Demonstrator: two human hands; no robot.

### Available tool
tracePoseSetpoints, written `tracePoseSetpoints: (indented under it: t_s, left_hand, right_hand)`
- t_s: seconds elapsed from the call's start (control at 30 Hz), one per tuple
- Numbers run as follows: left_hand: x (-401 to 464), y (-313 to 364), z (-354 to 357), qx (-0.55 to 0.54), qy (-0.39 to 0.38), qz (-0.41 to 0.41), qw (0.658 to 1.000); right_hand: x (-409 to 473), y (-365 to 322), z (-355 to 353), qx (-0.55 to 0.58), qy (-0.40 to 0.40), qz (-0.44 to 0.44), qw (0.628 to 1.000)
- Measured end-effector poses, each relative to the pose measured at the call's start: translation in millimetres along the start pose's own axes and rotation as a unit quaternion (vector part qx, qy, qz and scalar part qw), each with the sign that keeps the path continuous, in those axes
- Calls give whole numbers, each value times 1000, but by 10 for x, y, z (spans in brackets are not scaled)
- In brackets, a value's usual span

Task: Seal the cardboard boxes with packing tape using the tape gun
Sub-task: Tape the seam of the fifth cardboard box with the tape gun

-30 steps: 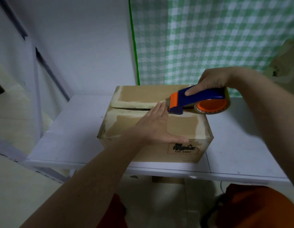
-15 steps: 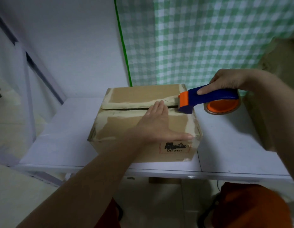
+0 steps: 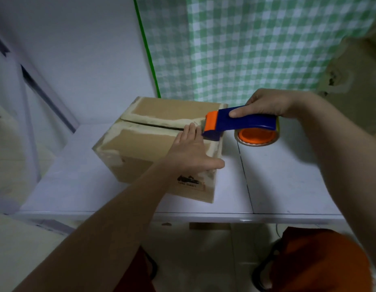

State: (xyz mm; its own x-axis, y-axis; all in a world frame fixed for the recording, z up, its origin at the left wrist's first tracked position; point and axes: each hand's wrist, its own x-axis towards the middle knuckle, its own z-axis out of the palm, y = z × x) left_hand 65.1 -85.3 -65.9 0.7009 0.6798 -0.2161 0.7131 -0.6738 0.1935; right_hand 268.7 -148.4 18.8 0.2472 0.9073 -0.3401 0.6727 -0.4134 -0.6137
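With my right grip (image 3: 265, 103) closed around the tape gun (image 3: 241, 123), its head has slid back to the cardboard box's (image 3: 161, 131) right edge, beside my flat, open left hand (image 3: 191, 150), leaving the seam untaped.

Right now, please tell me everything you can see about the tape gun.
The tape gun has a dark blue plastic body with an orange front piece and an orange hub carrying a roll of clear-looking tape. It lies roughly level, nose pointing left. The right hand grips it from above. Its nose rests at the right end of the box top, beside the seam, close to the left hand's fingertips. The roll hangs past the box edge, above the table.
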Motion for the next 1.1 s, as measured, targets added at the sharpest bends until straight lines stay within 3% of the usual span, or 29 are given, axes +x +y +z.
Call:
tracePoseSetpoints:
  t_s: [0.23,0.57,0.8,1.1]
  left_hand:
    - [2,-15,43,15,49,-3,999]
    - [62,-223,-28,50,21,-5,999]
    - [55,-70,-50,44,25,94,994]
    - [192,4,-52,-17,26,24,999]
  right_hand:
    - [-20,27,103,42,2,16,999]
    - [-301,495,12,61,-8,53,997]
    - [-298,541,116,86,-17,49,995]
    - [-266,569,235,89,-40,59,993]
